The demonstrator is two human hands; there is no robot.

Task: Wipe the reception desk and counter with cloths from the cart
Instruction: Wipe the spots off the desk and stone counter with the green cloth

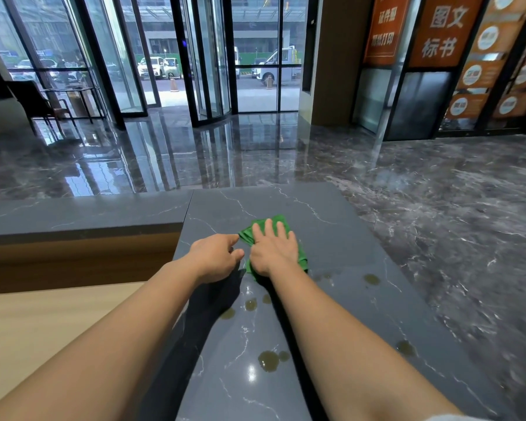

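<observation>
Head view.

- Green microfibre cloth (pixel 248 233) lies folded on the dark marble counter top (pixel 331 214), in the far half of the slab, short of its far edge.
- Right hand (pixel 272 249): palm down on the cloth, fingers straight and slightly spread, gripping nothing. Judgement: the flat palm spreads pressure over the fold for a wiping stroke.
- Left hand (pixel 216 256): just beside the right. Its index finger and thumb reach toward the cloth's left corner and the other fingers are loosely curled. Nothing is visibly held, and I cannot tell whether the index tip touches the fabric. Judgement: it is tidying or steadying that corner.
- Greenish-brown wet spots (pixel 268 360) are scattered on the slab between the cloth and the person. One lies near the right edge (pixel 406 347). All are unwiped.
- Edges:
  - The far edge and the right edge drop to the polished lobby floor (pixel 438 177).
  - The left edge steps down to the light wooden desk surface (pixel 43 323).
  - A narrow grey ledge (pixel 73 217) runs off to the left.
- Room: there is little travel ahead of the cloth. The open run is back toward the body, across the spots. Strokes to the right need to stop before the cloth overhangs the edge.
</observation>
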